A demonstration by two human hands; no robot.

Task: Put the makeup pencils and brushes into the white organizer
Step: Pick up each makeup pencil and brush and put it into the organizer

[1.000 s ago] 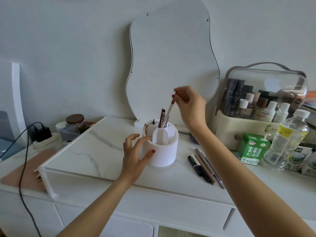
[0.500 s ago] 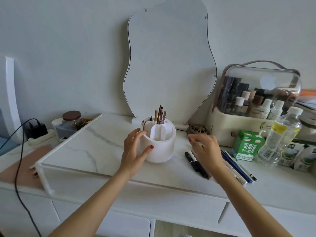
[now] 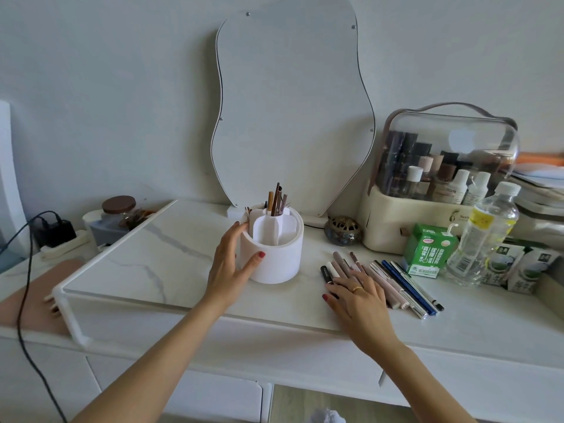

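Observation:
The round white organizer [image 3: 274, 261] stands on a marble-look board, divided into compartments. Several pencils and brushes [image 3: 277, 200] stick up from its back compartment. My left hand [image 3: 232, 264] cups the organizer's left side, thumb on the front wall. A row of makeup pencils [image 3: 393, 279] lies on the tabletop to the right of the organizer. My right hand [image 3: 357, 296] rests flat on the near ends of the leftmost pencils, fingers spread, gripping none of them.
A wavy mirror [image 3: 290, 111] leans on the wall behind. A clear-lidded cosmetics case [image 3: 439, 190], green carton [image 3: 427, 251], water bottle [image 3: 485, 236] and small brass pot [image 3: 341, 228] crowd the right. A jar [image 3: 117, 209] and charger cable [image 3: 24, 270] sit at the left.
My right hand dropped a brush into the organizer, then came down to the pencils lying at the right. My left hand stayed on the organizer.

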